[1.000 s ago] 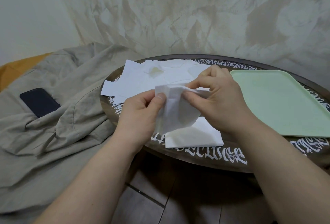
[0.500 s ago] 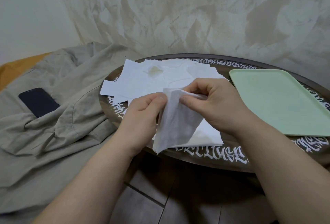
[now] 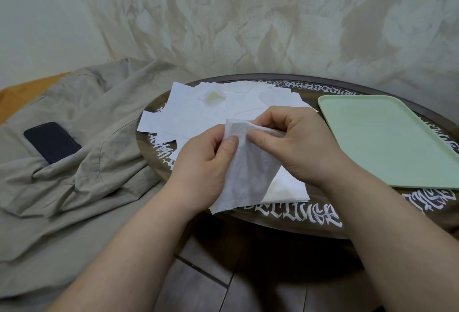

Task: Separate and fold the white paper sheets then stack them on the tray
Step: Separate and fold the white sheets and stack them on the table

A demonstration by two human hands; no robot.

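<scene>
The white paper sheet (image 3: 248, 167), pinched at its top edge by my left hand (image 3: 206, 162) and right hand (image 3: 295, 145), had dropped lower, just left of the bare tray (image 3: 387, 137), its plies apparently not yet parted.

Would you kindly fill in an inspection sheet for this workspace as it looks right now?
Surface: round dark table with white lettering round its rim.
Job's things: held sheet hanging over the near edge; folded sheet lying beneath it; loose sheets piled further back, one stained; green tray on the right, nothing on it.
Clutter: phone lying on grey cloth, left of the table.
Hands: left hand and right hand both pinch the held sheet's top edge.
Cables: nothing seen.
Surroundings: mottled wall, tiled floor.
</scene>
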